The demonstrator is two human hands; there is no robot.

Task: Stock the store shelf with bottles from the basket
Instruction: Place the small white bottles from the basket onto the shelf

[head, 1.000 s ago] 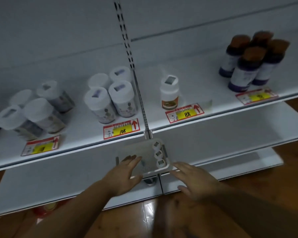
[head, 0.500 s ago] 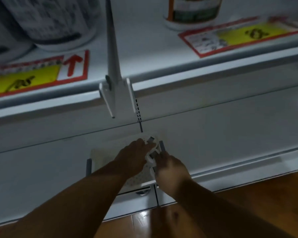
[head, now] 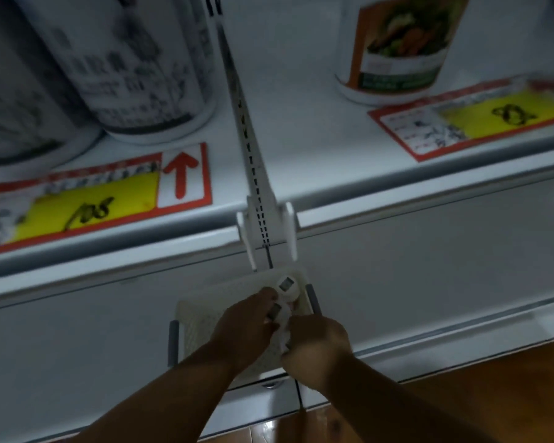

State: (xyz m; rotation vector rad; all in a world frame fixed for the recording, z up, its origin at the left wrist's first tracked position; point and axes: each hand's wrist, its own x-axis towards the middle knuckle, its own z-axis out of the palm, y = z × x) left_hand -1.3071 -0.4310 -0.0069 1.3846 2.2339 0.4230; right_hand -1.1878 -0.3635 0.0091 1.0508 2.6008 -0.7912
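Both hands reach down into a white basket (head: pixel 199 318) that sits on the lower shelf (head: pixel 429 266), below the edge of the upper shelf (head: pixel 301 161). The left hand (head: pixel 242 327) comes in from the lower left with its back to the camera, and its fingers (head: pixel 267 297) curl round a small white bottle (head: pixel 277 313) whose dark cap label shows between them. The right hand (head: pixel 317 343) comes in from the lower right, knuckles up, its fingers folded down on a second white bottle (head: pixel 283 340) just below the first; only a sliver of that one shows at the fingertips. A third bottle (head: pixel 288 286) stands free just beyond the left fingertips, touching neither hand, at the far right end of the basket, next to the grey handle (head: pixel 312 297). The two hands sit close together, almost touching, over the right half of the basket; the other grey handle (head: pixel 173 340) lies well to the left of them.

Both forearms run off the bottom edge. The held bottles are largely hidden by the hands, and motion blur softens them. On the upper shelf, large white containers (head: pixel 135 59) and an orange-labelled jar (head: pixel 397 49) are cut off at the top, with red and yellow price tags (head: pixel 87 203) in front of them. A white upright (head: pixel 253 174) divides the shelf bays.
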